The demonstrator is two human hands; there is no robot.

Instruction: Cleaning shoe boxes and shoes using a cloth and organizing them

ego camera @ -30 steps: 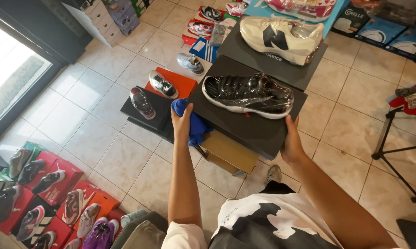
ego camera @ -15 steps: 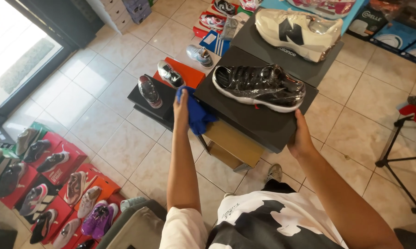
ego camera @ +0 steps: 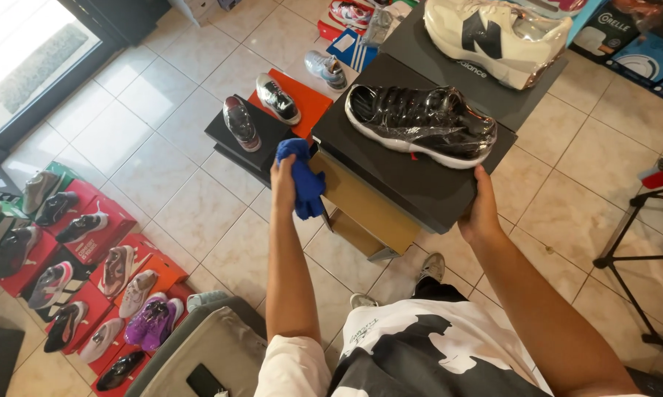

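Black shoebox: [ego camera: 412,173] a dark lidded box at the middle of the view, held level above the tiled floor [ego camera: 162,184], with a brown cardboard box [ego camera: 364,209] directly under it.
Wrapped sneaker: [ego camera: 421,123] a glossy black shoe with a white sole, sealed in clear film, lying on its side on the lid, toe toward 9 o'clock.
Left hand: [ego camera: 283,180] at the box's 9 o'clock edge, fingers clenched around a blue cloth [ego camera: 304,180] that is bunched against the box's corner.
Right hand: [ego camera: 480,213] at the box's 5 o'clock corner, thumb on the lid, fingers curled under the edge and grasping it; the fingertips themselves are hidden.
Neighbour at 1 o'clock: a cream sneaker [ego camera: 493,40] in film on another dark box, just beside the held one.
Floor at 10 o'clock: two loose shoes on a black box [ego camera: 247,136] and an orange box [ego camera: 302,99].
Floor at 8 o'clock: rows of sneakers on red boxes [ego camera: 88,257].
Step in hand: by the look of it, steadying the box with both hands while the cloth sits at its side.
Next move calls for: keeping the lid level so the shoe does not slide, and a firm right-hand hold if the cloth hand shifts.
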